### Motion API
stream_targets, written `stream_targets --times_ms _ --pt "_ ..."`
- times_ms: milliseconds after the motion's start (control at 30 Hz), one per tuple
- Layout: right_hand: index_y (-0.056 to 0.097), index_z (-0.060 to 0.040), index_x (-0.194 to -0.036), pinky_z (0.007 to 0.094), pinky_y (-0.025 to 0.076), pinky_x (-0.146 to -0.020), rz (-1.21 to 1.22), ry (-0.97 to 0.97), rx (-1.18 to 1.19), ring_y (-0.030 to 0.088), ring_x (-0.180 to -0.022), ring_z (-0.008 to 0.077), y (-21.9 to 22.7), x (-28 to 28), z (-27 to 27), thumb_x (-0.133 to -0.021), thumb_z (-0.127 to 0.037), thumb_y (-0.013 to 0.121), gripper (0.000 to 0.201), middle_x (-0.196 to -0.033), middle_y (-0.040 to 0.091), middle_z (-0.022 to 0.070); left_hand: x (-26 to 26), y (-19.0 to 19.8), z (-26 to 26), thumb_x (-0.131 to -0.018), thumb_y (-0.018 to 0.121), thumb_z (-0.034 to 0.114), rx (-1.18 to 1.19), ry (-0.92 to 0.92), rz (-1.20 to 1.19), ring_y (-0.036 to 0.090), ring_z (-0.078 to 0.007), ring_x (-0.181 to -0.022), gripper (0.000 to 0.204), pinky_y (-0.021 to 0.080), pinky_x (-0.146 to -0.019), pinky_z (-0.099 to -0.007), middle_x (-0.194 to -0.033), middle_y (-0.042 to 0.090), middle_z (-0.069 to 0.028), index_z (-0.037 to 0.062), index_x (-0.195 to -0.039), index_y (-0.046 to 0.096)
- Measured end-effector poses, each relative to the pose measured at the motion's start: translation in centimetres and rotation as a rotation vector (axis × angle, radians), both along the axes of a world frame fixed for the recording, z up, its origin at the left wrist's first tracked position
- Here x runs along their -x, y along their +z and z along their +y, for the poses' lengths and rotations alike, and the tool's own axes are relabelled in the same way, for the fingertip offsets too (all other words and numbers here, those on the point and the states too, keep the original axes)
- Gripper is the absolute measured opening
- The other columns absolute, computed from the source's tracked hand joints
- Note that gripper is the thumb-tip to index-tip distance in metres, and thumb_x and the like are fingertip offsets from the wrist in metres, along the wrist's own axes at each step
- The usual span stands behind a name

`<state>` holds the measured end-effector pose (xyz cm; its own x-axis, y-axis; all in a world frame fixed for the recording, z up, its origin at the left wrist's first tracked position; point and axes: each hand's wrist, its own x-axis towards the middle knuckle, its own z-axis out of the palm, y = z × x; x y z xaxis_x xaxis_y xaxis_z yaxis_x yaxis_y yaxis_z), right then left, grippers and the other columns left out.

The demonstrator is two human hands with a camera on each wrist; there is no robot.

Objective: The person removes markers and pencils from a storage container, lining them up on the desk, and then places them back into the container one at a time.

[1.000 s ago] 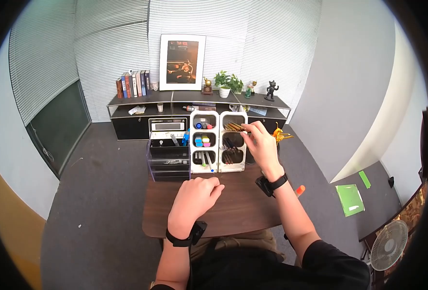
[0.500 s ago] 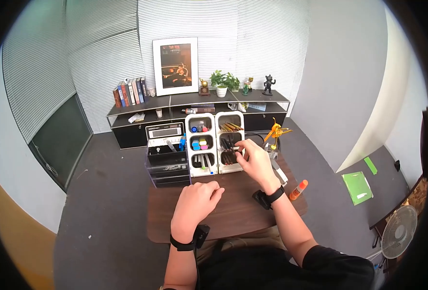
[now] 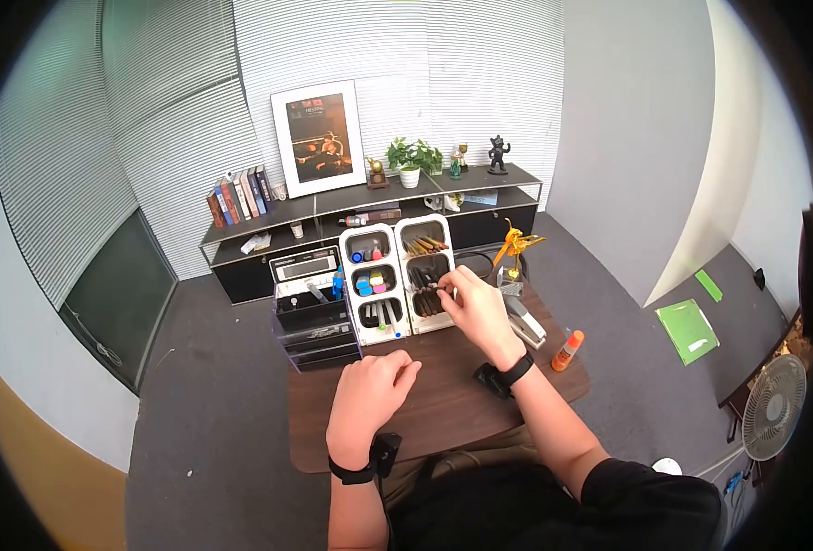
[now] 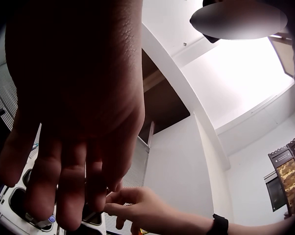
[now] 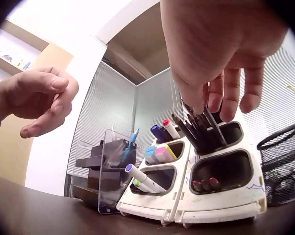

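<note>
- Right hand [image 3: 474, 310]: over the right pen rack [image 5: 221, 213], fingertips at the tops of the dark pens [image 5: 187, 132]; thumb and fingers close together, can't tell if one is pinched.
- Dark pens: leaning in a loose bunch in the right rack's middle compartment, ends sticking up.
- Left hand [image 3: 367, 399]: above the table [image 3: 434, 395], left and near, fingers loosely bent, nothing held.
- Around: pencils [image 3: 425, 245] in the far/top compartment, red-ended pens [image 5: 205, 184] in the bottom one, markers [image 5: 146, 180] in the left rack, mesh cup [image 5: 280, 171] at right.
- Doing it well (my call): thumb and forefinger on one pen only, near its top; move along its slant so neighbours don't drag; keep knuckles off the rim; left hand could steady the rack if it rocks.
</note>
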<state>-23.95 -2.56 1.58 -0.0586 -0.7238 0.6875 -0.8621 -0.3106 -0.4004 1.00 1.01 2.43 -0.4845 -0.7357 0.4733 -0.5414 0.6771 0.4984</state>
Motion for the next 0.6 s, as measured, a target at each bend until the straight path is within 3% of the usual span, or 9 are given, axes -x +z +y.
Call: stream_targets --times_ms 67,133,167,433,600 --pt "0.069 -0.0083 -0.108 0.044 0.06 -0.07 0.007 0.011 0.05 0.074 -0.079 0.0318 0.0 0.4 0.1 -0.098 -0.01 0.076 0.012 -0.098 0.07 0.007 0.0 0.1 0.0 -0.102 0.075 0.026 -0.021 0.0 0.012 0.068 -0.0352 -0.06 0.026 0.051 -0.06 -0.0441 -0.064 0.067 -0.0141 0.0045 -0.087 0.075" --pt "0.072 -0.0049 -0.11 0.0368 0.057 -0.066 0.004 0.015 0.191 0.072 -0.073 0.0229 -0.1 0.8 0.0 -0.097 -0.009 0.078 0.015 -0.094 0.068 0.0076 -0.2 0.3 0.0 -0.103 0.075 0.027 -0.018 0.003 0.015 0.069 -0.0381 -0.063 0.027 0.053 -0.06 -0.0465 -0.068 0.069 -0.0157 0.0048 -0.086 0.074" --pt "0.073 -0.0053 -0.115 0.0361 0.057 -0.067 -0.049 0.011 0.118 0.073 -0.073 0.0209 0.6 0.5 0.7 -0.098 -0.01 0.079 0.018 -0.096 0.068 0.0076 -0.3 0.5 0.0 -0.103 0.075 0.027 -0.01 0.003 0.012 0.071 -0.0411 -0.067 0.028 0.055 -0.061 -0.049 -0.071 0.071 -0.0174 0.0052 -0.085 0.073" --pt "0.074 -0.0067 -0.118 0.038 0.058 -0.069 0.104 0.006 0.043 0.073 -0.075 0.0216 -0.5 1.3 -0.5 -0.096 -0.013 0.082 0.024 -0.099 0.069 0.0068 -0.5 -1.5 -2.2 -0.103 0.074 0.026 -0.007 0.038 0.046 0.072 -0.0404 -0.07 0.026 0.056 -0.064 -0.0489 -0.074 0.073 -0.017 0.0051 -0.086 0.074" --pt "0.072 -0.0066 -0.118 0.0379 0.058 -0.07 0.019 0.006 0.014 0.073 -0.076 0.0219 0.2 0.6 0.0 -0.095 -0.01 0.081 0.025 -0.1 0.069 0.0066 0.3 -2.6 -2.5 -0.103 0.073 0.026 -0.018 0.029 -0.003 0.073 -0.0412 -0.073 0.026 0.058 -0.067 -0.05 -0.077 0.074 -0.0178 0.0051 -0.088 0.075"
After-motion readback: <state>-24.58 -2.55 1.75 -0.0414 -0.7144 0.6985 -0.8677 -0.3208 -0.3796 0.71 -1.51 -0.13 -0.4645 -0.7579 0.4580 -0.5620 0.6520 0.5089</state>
